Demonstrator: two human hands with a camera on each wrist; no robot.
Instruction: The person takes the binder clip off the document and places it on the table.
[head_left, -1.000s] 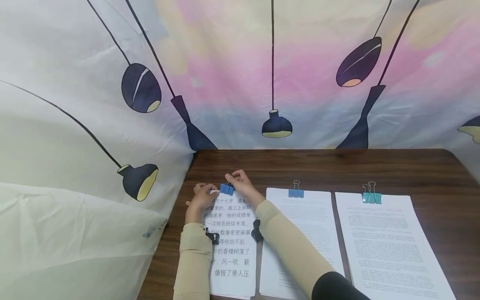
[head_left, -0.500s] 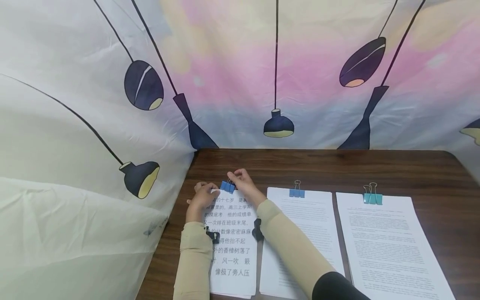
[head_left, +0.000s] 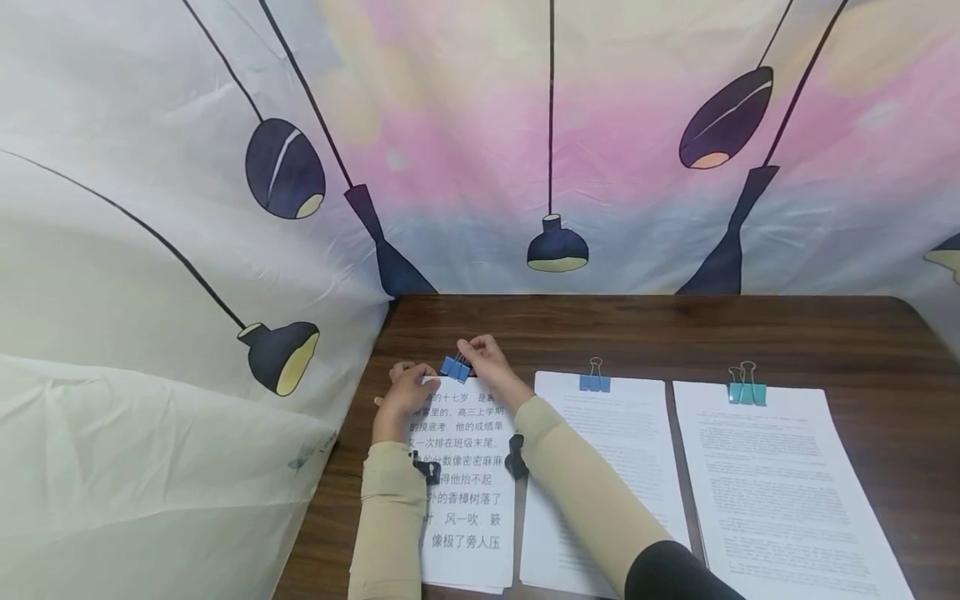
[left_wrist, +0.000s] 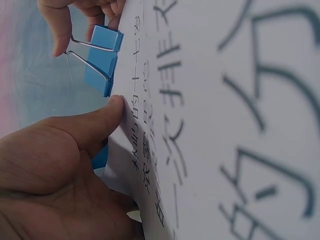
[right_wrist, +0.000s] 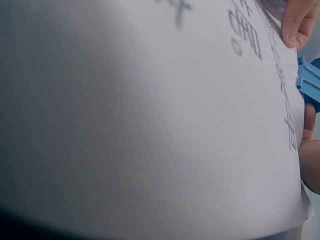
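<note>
A blue binder clip (head_left: 455, 368) sits tilted at the top edge of the left stack of printed paper (head_left: 465, 467). My right hand (head_left: 487, 367) pinches its wire handles. In the left wrist view the clip (left_wrist: 102, 60) lies along the paper's edge, and whether its mouth still grips the sheets is hard to tell. My left hand (head_left: 407, 392) holds the stack's top left corner, thumb on top and fingers underneath. Beneath that hand a second bit of blue (left_wrist: 101, 157) peeks out. The right wrist view shows the clip (right_wrist: 310, 80) between both hands.
To the right lie two more stacks, the middle paper stack (head_left: 600, 450) with a blue binder clip (head_left: 595, 383) and the right paper stack (head_left: 772, 475) with a teal clip (head_left: 747, 394). A patterned cloth (head_left: 465, 150) hangs behind the brown table (head_left: 637, 329).
The blue clip has tilted and shifted slightly up and away from the paper's top edge with my right hand. My left hand stays on the corner.
</note>
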